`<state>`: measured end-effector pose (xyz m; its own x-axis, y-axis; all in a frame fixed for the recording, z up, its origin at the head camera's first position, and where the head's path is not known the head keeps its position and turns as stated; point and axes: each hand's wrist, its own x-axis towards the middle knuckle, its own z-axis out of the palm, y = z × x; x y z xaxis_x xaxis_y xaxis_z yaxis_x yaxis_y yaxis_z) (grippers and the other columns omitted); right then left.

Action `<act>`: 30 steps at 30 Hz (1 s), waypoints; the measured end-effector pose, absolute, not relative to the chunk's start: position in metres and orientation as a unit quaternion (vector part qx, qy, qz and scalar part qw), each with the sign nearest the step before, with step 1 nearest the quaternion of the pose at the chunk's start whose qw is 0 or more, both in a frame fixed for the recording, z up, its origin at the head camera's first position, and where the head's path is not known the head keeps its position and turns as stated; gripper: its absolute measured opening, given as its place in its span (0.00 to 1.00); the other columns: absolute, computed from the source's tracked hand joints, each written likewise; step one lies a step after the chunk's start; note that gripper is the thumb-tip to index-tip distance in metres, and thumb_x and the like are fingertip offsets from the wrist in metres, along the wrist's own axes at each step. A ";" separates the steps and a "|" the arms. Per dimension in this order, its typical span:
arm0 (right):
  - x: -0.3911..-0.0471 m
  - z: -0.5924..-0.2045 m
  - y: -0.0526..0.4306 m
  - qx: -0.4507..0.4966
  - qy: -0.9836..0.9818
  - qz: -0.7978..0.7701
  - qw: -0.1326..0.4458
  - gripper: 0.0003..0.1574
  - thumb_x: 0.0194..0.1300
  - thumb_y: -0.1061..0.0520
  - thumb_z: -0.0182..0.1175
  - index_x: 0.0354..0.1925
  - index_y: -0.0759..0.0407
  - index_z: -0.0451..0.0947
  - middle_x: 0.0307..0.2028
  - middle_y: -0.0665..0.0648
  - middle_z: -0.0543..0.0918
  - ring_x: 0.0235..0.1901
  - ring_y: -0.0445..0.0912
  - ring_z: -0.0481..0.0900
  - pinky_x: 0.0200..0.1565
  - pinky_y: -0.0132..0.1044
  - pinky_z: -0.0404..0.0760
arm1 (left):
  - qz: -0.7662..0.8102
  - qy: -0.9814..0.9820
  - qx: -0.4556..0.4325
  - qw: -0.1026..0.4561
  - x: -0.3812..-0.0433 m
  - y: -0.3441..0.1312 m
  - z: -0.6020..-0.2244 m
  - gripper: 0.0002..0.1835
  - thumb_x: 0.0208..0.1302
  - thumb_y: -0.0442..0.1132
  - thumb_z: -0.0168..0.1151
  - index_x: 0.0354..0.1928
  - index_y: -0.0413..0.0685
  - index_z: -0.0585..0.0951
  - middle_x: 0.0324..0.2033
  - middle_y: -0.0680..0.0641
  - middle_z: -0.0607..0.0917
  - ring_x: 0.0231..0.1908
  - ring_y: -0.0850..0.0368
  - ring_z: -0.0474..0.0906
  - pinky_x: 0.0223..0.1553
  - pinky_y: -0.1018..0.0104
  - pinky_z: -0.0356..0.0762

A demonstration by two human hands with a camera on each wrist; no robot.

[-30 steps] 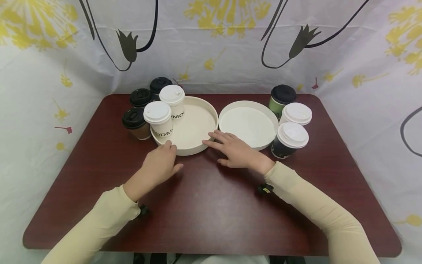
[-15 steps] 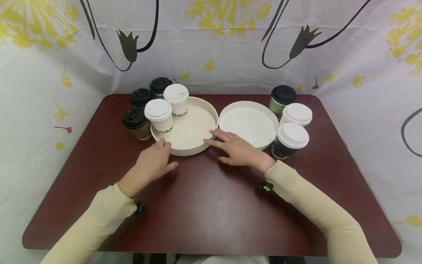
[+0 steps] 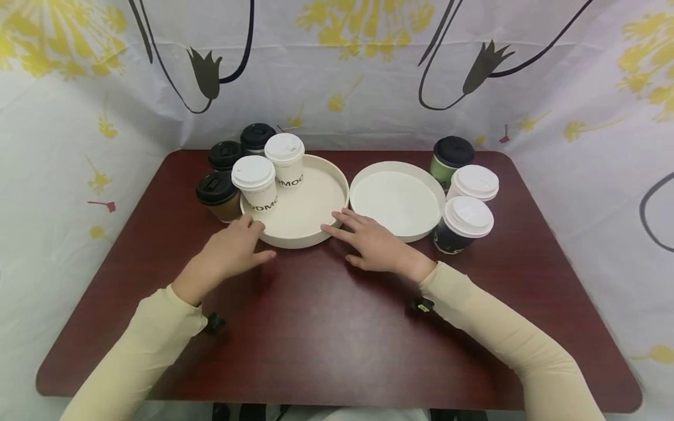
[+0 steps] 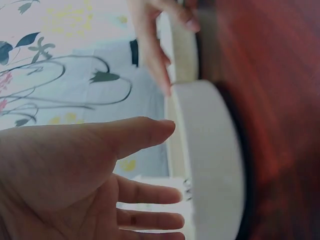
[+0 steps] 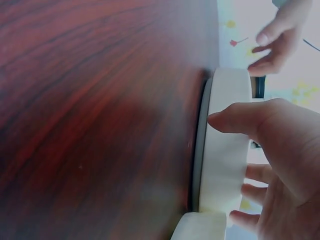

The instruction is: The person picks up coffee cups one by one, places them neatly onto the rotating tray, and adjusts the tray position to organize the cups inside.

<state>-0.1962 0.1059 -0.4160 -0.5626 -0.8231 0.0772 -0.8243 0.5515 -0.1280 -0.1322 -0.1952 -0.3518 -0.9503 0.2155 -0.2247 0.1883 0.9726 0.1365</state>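
A round cream tray point(image 3: 308, 202) bears two white-lidded paper cups, a front cup point(image 3: 256, 186) and a back cup point(image 3: 286, 161). My left hand point(image 3: 227, 248) is at the tray's front-left rim, fingertips right at the edge and thumb spread to the right. Those fingers point(image 4: 150, 192) reach out nearly straight in the left wrist view. On the tray's other side, my right hand point(image 3: 376, 242) has its fingers spread at the front-right rim. In the right wrist view its thumb point(image 5: 235, 118) overlaps the tray wall point(image 5: 227, 145), below which a dark base shows.
A second round white tray point(image 3: 397, 202) adjoins on the right. Beside it stand a green cup point(image 3: 443, 166), a white-lidded cup point(image 3: 476, 181) and a dark white-lidded cup point(image 3: 458, 234). Several black-lidded cups point(image 3: 217, 188) stand left, on the reddish-brown table point(image 3: 337, 339).
My left hand has slid left and slightly back along the rim. The tray has turned a little clockwise: its front cup shifted back, its back cup right. My right hand stays nearly in place.
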 end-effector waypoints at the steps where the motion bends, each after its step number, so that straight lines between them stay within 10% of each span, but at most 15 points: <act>1: -0.196 -0.416 0.105 0.466 -0.882 0.072 0.005 0.50 0.61 0.52 0.66 0.76 0.42 0.56 0.76 0.63 0.58 0.76 0.59 0.55 0.71 0.56 0.66 | 0.056 0.987 0.099 0.114 -0.134 -0.198 -0.348 0.37 0.64 0.57 0.62 0.64 0.36 0.70 0.56 0.34 0.72 0.54 0.36 0.75 0.43 0.41 0.81; 14: -0.192 -0.416 0.101 0.456 -0.889 0.047 0.012 0.51 0.61 0.50 0.66 0.77 0.41 0.55 0.75 0.62 0.60 0.76 0.59 0.57 0.69 0.56 0.68 | 0.071 0.997 0.010 0.011 -0.179 -0.250 -0.313 0.40 0.63 0.52 0.64 0.67 0.31 0.65 0.62 0.25 0.65 0.61 0.26 0.64 0.52 0.30 0.71; 30: -0.185 -0.415 0.094 0.462 -0.886 0.034 0.024 0.54 0.57 0.51 0.68 0.77 0.42 0.55 0.74 0.62 0.62 0.74 0.60 0.60 0.69 0.56 0.68 | 0.068 0.993 -0.019 0.091 -0.217 -0.271 -0.330 0.51 0.61 0.55 0.65 0.72 0.27 0.54 0.65 0.20 0.60 0.63 0.22 0.60 0.58 0.29 0.67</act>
<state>-0.1850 0.0941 -0.4153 -0.5728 -0.8163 0.0740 -0.8196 0.5717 -0.0380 -0.2166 -0.2710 -0.3304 -0.9826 -0.0263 -0.1837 -0.0512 0.9899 0.1321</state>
